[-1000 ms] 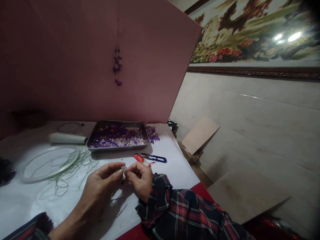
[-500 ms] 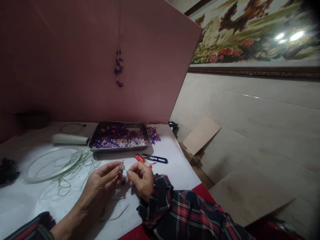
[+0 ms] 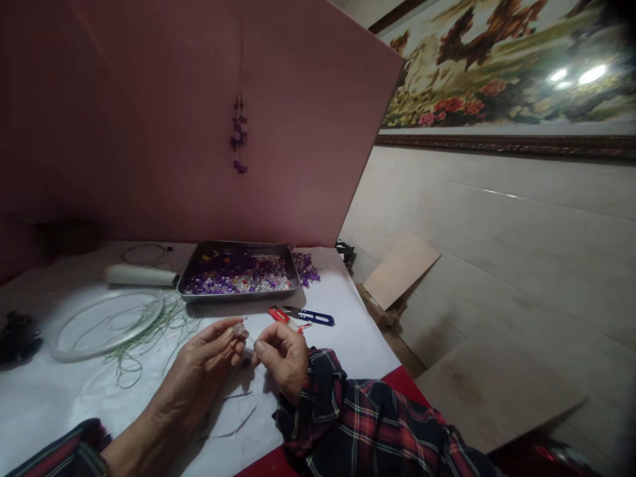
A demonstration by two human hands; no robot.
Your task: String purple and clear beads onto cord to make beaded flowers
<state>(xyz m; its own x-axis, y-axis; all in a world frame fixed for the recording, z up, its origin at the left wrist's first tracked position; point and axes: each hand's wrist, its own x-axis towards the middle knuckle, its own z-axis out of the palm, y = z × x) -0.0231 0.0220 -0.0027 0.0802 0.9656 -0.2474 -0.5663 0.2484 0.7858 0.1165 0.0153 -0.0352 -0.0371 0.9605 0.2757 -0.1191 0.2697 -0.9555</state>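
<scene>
My left hand (image 3: 201, 364) pinches a small cluster of clear beads (image 3: 240, 329) between thumb and fingers. Just to its right, my right hand (image 3: 283, 358) is closed, thumb against forefinger, near a thin strand that runs toward the beads; what its fingertips grip is too small to make out. Beyond both hands lies a metal tray (image 3: 238, 299) of purple, clear and orange beads. Blue-handled snips (image 3: 318, 318) and a red item (image 3: 279, 314) rest above my right hand.
Green threads (image 3: 132, 344) and a clear ring-shaped coil (image 3: 64, 358) lie at left, near a pale roll (image 3: 142, 275). Purple beads (image 3: 307, 268) sit beside the tray. A purple bead string (image 3: 239, 136) hangs on the pink panel (image 3: 163, 132).
The bead cluster has turned slightly in my left fingertips, showing more of its beads. My right hand stays nearly in place; the whole view has shifted slightly.
</scene>
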